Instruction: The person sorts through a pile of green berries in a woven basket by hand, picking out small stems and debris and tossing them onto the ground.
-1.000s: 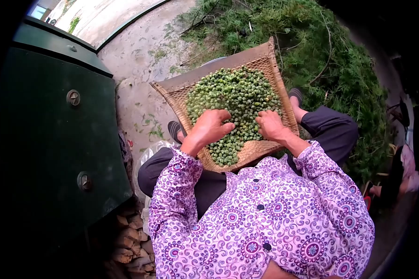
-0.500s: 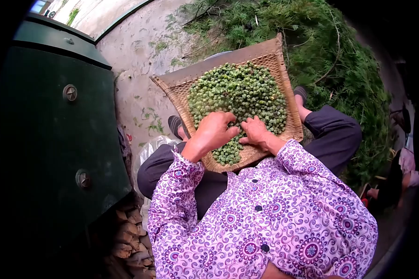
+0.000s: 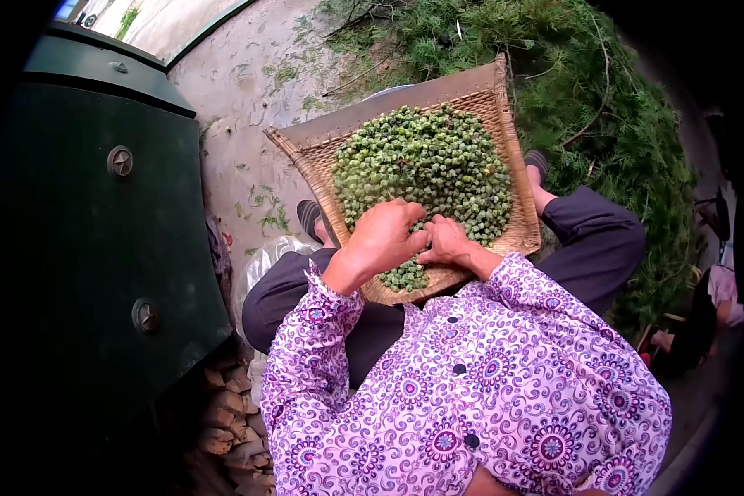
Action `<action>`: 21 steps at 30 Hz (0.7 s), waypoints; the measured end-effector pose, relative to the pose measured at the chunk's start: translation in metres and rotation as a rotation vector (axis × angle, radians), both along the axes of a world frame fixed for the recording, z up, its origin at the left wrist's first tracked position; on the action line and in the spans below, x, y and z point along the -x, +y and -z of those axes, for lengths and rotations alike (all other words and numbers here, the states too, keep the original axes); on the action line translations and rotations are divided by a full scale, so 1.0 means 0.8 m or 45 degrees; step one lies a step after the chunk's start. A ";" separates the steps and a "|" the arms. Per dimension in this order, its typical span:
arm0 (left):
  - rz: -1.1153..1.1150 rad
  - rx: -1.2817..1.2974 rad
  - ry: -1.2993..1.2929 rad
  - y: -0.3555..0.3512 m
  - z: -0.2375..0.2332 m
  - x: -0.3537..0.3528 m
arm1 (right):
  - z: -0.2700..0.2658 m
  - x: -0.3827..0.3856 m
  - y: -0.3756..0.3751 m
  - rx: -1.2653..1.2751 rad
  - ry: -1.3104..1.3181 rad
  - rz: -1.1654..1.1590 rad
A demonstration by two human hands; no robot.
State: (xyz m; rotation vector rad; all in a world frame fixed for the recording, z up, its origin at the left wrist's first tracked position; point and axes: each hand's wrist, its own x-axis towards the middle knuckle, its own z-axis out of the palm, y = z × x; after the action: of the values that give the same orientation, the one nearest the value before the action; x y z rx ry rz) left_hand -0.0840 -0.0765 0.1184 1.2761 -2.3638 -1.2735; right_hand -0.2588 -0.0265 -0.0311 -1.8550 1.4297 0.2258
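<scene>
A woven winnowing basket (image 3: 517, 194) rests across my lap, with a flat strip along its far edge. Heaped in it are many small, round, knobbly green cones (image 3: 422, 161); a smaller cluster lies at the near edge. My left hand (image 3: 386, 236) is over the near side of the heap, fingers bent and thumb toward the other hand. Beside it, my right hand (image 3: 451, 241) has its fingers curled down at the cones. The two hands' fingertips nearly meet. Whatever either hand pinches is hidden by the fingers.
Cut green conifer branches (image 3: 628, 165) cover the ground ahead and to the right. A dark green metal cabinet (image 3: 74, 223) stands on the left, with split firewood (image 3: 231, 413) below it. A clear plastic bag (image 3: 273, 255) lies by my left leg. Part of another person (image 3: 723, 289) shows at far right.
My right hand has shifted slightly toward the left one, and its fingers are more drawn in. The fingertips of both hands are closer together. The basket stays in place.
</scene>
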 end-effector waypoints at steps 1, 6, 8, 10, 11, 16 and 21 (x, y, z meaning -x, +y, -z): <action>0.015 -0.005 -0.011 0.000 0.000 0.001 | 0.005 -0.001 -0.003 -0.026 -0.086 0.014; 0.027 0.007 -0.024 -0.006 -0.003 0.004 | 0.020 0.001 -0.004 -0.034 -0.203 0.132; 0.033 0.011 -0.015 -0.006 -0.002 0.003 | 0.021 -0.005 -0.005 -0.149 -0.285 0.026; 0.036 0.017 -0.005 -0.007 -0.002 0.003 | 0.022 -0.011 0.010 -0.017 -0.290 0.003; 0.036 0.027 -0.004 -0.007 -0.004 0.002 | 0.022 -0.008 0.009 -0.018 -0.291 0.002; 0.036 0.006 -0.030 -0.007 -0.003 -0.003 | 0.013 -0.007 0.003 -0.060 -0.386 -0.123; 0.023 0.011 0.007 -0.006 0.001 -0.004 | 0.024 -0.014 0.003 -0.032 -0.375 -0.173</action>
State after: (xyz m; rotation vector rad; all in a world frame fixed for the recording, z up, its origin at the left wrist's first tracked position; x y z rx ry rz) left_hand -0.0811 -0.0810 0.1180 1.2496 -2.3796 -1.2691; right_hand -0.2480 -0.0239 -0.0504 -1.8778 1.0982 0.0333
